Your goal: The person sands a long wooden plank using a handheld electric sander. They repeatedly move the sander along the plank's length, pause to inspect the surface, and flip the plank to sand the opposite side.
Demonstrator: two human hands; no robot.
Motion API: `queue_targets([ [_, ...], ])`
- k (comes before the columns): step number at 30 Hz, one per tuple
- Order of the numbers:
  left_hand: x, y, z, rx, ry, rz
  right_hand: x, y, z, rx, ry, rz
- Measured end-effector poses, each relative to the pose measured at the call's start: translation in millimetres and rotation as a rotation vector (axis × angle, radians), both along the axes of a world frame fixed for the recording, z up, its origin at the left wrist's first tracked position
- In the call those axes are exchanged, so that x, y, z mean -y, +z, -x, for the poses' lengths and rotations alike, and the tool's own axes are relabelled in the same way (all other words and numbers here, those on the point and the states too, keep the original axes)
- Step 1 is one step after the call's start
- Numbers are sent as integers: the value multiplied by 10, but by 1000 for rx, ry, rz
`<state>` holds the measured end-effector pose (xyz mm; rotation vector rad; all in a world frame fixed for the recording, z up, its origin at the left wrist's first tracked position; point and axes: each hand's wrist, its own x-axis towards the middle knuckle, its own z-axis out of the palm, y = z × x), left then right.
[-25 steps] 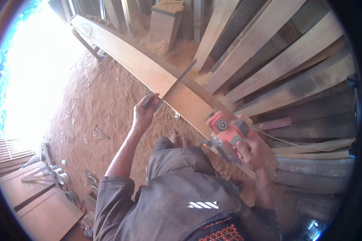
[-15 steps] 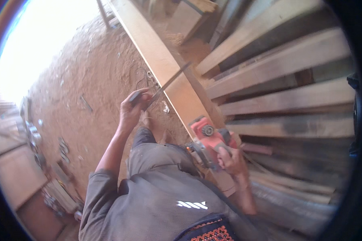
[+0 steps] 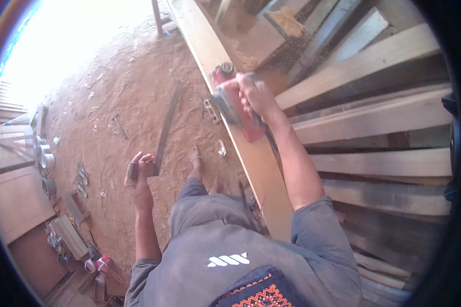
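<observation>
My right hand point(image 3: 256, 97) is wrapped round the handle of a red electric planer point(image 3: 250, 129), slightly blurred. The planer rests on a long pale wooden board point(image 3: 265, 176) that runs from the far end down past my right side. Away from the board on the left, my left hand point(image 3: 140, 179) grips a try square point(image 3: 168, 125) by its dark stock. The square's long thin blade points up and away over the dirt floor.
Several timber planks point(image 3: 374, 120) lie side by side along the right. Sandals point(image 3: 82, 179), a hammer point(image 3: 119, 126) and a white scrap point(image 3: 222, 148) lie on the dirt floor. Wooden panels point(image 3: 18, 202) stand at the far left. My bare feet point(image 3: 194, 158) are beside the board.
My right hand has pushed the planer forward along the board, away from my body. My left hand has drawn the try square off the board, to the left and nearer.
</observation>
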<state>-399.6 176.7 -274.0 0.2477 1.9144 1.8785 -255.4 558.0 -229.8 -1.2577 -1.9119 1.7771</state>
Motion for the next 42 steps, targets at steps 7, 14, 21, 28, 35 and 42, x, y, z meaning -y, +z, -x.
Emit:
queue_targets([
  [7, 84, -228, 182, 22, -89, 24, 1723, 576, -2595, 151, -8, -100],
  [14, -50, -300, 233, 80, -152, 22, 2287, 666, -3183, 269, -291, 163],
  [21, 91, -218, 340, 53, 25, 67, 716, 422, -1185, 53, -67, -16],
  [28, -98, 7, 545, -59, -42, 32, -573, 139, 578, -14, -41, 81],
  [35, -1098, 87, 844, -158, -458, 60, 650, 396, -1095, -14, 125, -204],
  [42, -2503, -214, 959, -286, -872, 76, 2351, 611, -3175, 371, -244, 84],
])
